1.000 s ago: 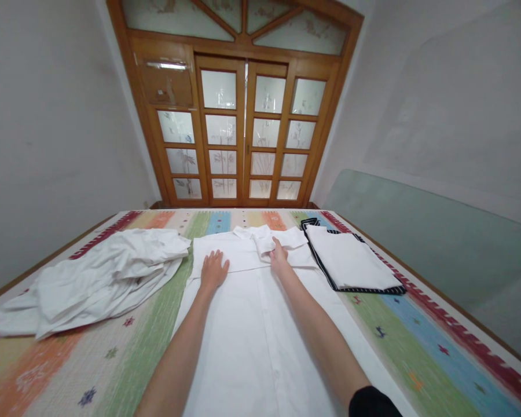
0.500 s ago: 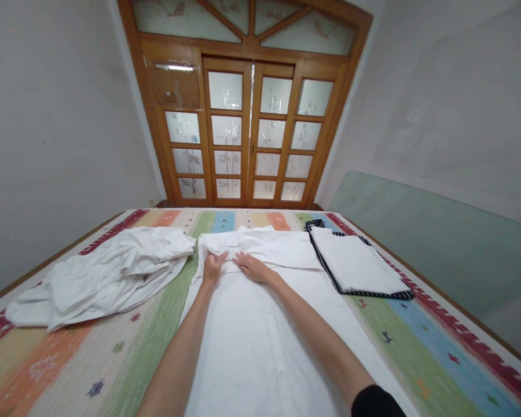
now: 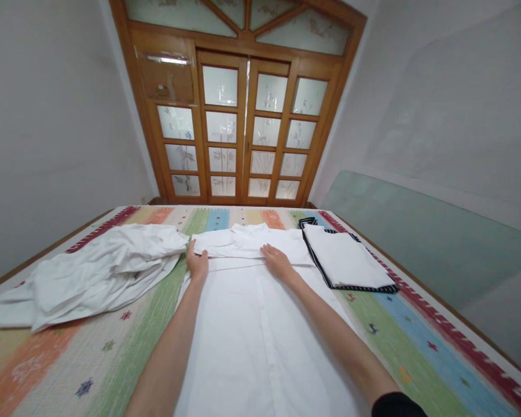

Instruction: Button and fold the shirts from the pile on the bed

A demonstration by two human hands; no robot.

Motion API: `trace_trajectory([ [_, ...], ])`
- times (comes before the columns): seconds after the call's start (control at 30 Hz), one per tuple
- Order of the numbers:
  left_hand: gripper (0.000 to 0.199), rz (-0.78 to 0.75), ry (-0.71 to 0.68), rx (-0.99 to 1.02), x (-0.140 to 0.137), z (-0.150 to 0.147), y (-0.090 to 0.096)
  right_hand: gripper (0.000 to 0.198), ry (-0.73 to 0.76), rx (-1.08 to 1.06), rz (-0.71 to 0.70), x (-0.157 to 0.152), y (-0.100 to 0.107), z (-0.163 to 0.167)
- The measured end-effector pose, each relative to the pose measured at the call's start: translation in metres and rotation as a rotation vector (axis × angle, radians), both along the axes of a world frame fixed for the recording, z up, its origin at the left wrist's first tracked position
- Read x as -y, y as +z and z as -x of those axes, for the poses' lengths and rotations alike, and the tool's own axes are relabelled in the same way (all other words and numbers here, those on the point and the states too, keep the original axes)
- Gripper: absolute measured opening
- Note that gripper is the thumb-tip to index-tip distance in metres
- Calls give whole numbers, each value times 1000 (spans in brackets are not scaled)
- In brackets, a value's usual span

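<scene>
A white button-up shirt (image 3: 238, 336) lies flat and front up, its collar at the far end and its sleeves folded across the upper part. My left hand (image 3: 197, 265) is at the left edge of the folded sleeve (image 3: 226, 246), thumb and fingers apart; whether any cloth is between them is hard to see. On the lower edge of the folded sleeves, right of the middle, my right hand (image 3: 278, 263) rests flat with its fingers stretched out. Both forearms reach over the shirt body.
A crumpled white garment (image 3: 91, 272) lies to the left. At the right, a folded white cloth (image 3: 351, 260) rests on a black cloth with white stripes (image 3: 321, 271). A striped colourful cover (image 3: 147, 324) spreads beneath everything. Wooden glazed doors (image 3: 243, 127) stand beyond.
My left hand has moved left to the edge of the sleeve, and my right hand has slid right along it. The folded sleeves look flatter and the collar shows more.
</scene>
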State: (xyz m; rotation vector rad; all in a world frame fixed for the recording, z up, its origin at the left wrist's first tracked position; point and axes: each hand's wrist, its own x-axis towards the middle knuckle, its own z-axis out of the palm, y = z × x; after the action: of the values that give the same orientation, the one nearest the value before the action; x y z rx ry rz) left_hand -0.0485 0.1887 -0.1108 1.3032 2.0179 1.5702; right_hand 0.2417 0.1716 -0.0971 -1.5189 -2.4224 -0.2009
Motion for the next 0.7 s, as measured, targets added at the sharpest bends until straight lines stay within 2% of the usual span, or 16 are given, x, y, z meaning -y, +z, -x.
trace_trajectory([
  [0.13,40,30,-35,-24,-1,3,-1,51,-171,72,11,5,4,-40],
  [0.37,37,32,-25,-70,1,4,-2,44,-378,47,5,20,0,-96],
  [0.53,37,74,7,-103,7,16,2,50,-407,-3,-27,22,-7,-92],
  [0.7,36,83,3,-131,11,29,1,45,-414,6,-19,23,-4,-82],
])
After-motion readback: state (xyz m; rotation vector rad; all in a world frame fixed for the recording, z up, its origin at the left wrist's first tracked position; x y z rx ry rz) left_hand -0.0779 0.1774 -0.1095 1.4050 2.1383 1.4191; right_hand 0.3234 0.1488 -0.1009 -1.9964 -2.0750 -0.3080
